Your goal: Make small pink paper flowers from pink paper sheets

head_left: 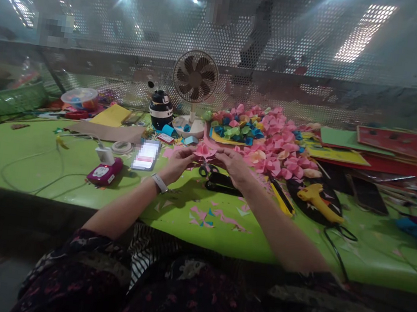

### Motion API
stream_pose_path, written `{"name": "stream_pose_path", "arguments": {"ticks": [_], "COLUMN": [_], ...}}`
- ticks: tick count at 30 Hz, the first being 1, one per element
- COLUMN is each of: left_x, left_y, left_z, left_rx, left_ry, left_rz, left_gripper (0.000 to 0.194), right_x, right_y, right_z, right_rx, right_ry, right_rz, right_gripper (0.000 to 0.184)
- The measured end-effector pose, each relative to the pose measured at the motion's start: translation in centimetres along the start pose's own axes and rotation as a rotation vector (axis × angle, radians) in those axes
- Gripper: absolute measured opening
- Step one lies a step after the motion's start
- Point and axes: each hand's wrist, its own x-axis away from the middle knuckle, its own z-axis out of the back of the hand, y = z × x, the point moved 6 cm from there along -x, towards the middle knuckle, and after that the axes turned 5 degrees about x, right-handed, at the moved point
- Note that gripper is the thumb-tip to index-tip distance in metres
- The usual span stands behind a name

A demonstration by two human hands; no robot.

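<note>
Between my two hands is a pink paper flower (pixel 204 150), raised a little over the green table. My left hand (pixel 179 164) pinches its left edge, with a white band around the wrist. The fingers of my right hand (pixel 233 166) are closed on its right edge. Just below the flower lie scissors (pixel 209 169) and a black object (pixel 224 182), partly covered by my right hand. Pink and blue paper scraps (pixel 215 218) are scattered nearer to me. A large heap of pink paper flowers (pixel 277 144) rises behind my right hand.
A small fan (pixel 195 76) and a dark bottle (pixel 161 109) stand at the back. To the left are a lit phone (pixel 146 155) and a purple power socket (pixel 104 172) with cables. A yellow glue gun (pixel 320 201) and a yellow cutter (pixel 282 197) lie right.
</note>
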Motion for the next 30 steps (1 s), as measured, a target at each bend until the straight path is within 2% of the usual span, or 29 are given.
{"name": "stream_pose_path", "arguments": {"ticks": [7,24,30], "left_x": [0.1,0.24,0.12], "left_y": [0.0,0.19,0.19], "left_z": [0.19,-0.26,-0.08], "left_rx": [0.053,0.016,0.002], "left_ry": [0.032,-0.022,-0.036], "left_rz": [0.02,0.014,-0.006], "left_gripper": [0.041,0.039,0.039], "right_x": [0.1,0.12,-0.05], "right_y": [0.03,0.25,0.44], "right_z": [0.15,0.2,0.28], "right_rx": [-0.037,-0.003,-0.011], "right_ry": [0.009,0.007,0.015], "right_rz": [0.0,-0.011,-0.015], "right_gripper": [0.009,0.016,0.012]}}
